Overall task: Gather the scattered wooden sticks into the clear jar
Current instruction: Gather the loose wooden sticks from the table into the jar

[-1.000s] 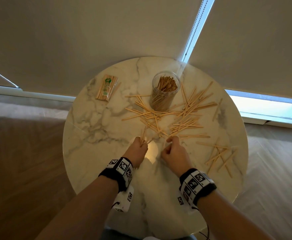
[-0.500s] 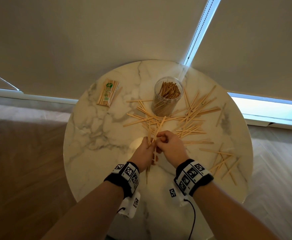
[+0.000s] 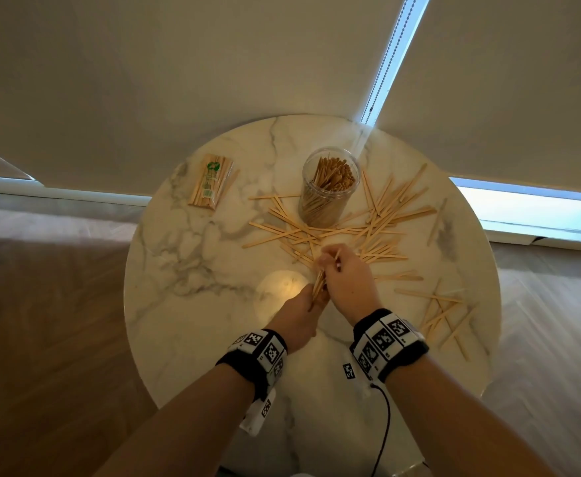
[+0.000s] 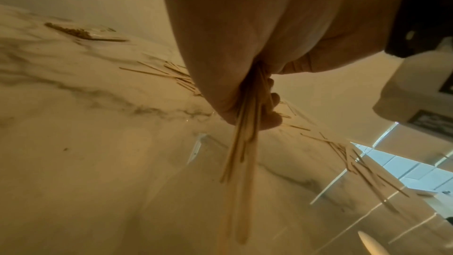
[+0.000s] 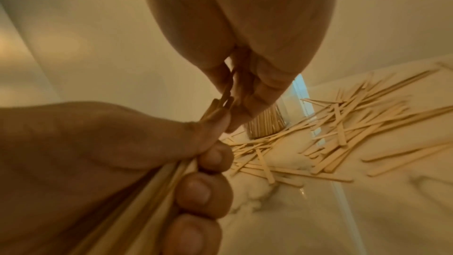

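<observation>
my left hand point(image 3: 308, 304) grips a small bundle of sticks point(image 4: 241, 143) in a curled fist, and my right hand point(image 3: 345, 277) pinches the bundle's upper ends between thumb and fingertips. the rest of the wooden sticks point(image 3: 378, 228) lie scattered on the marble table point(image 3: 185, 304) around the clear jar point(image 3: 328, 187), already part full. i judge them light, stiff, thin and slick, likely to fan out, so i'd hold the bundle mid-length and square the ends.
</observation>
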A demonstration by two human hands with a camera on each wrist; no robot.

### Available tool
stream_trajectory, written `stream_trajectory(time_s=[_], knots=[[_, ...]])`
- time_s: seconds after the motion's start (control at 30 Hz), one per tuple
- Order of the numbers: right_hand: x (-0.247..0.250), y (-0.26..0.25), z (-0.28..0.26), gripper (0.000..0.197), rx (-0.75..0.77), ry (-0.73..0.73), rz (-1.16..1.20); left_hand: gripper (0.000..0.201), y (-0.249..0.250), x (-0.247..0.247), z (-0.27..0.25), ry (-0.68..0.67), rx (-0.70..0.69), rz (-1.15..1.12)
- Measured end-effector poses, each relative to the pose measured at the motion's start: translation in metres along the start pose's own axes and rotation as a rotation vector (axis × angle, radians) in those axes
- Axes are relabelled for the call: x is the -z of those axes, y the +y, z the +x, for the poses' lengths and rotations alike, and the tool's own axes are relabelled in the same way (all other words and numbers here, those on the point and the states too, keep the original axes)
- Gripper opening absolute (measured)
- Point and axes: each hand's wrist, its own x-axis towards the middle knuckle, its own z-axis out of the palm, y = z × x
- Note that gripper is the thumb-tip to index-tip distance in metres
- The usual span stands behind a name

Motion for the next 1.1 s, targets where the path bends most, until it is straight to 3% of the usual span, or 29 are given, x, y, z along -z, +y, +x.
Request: stream_trajectory(time_s=[0.07,0.13,0.23,0.3,0.57,0.63,0.7,0.87,1.0,1.1], knots=[[0.006,0.001,-0.001,0.016,0.015,0.077,0.046,0.034,0.008,0.0,0.0,-0.001,-0.024,0.021],[0.01,0.002,-0.004,0.01,-0.001,0.02,-0.018,0.032,0.015,-0.001,0.001,-0.004,-0.028,0.017],[0.017,0.005,-0.013,0.031,-0.013,-0.104,-0.115,0.038,0.021,-0.005,0.004,-0.007,-0.02,-0.04],[0.032,0.015,-0.014,0.044,-0.046,-0.059,-0.095,0.033,0.023,-0.008,0.003,0.045,-0.035,-0.035],[0.126,0.134,-0.016,0.09,-0.761,0.228,-0.479,0.041,0.013,-0.006,0.003,0.242,-0.054,-0.06],[0.127,0.146,-0.019,0.1,-0.852,0.252,-0.474,0.041,0.011,-0.009,0.005,0.266,-0.047,-0.104],[0.119,0.144,-0.018,0.104,-0.833,0.279,-0.453,0.037,0.011,-0.012,0.005,0.274,-0.042,-0.106],[0.088,0.117,0.006,0.095,-0.612,0.258,-0.515,0.033,0.012,-0.013,0.004,0.267,-0.052,-0.095],[0.07,0.092,0.024,0.048,-0.447,0.156,-0.574,0.039,0.013,-0.004,0.008,0.237,-0.046,-0.22],[0.06,0.083,0.023,0.035,-0.458,0.133,-0.532,0.026,0.015,0.003,0.009,0.253,-0.054,-0.316]])
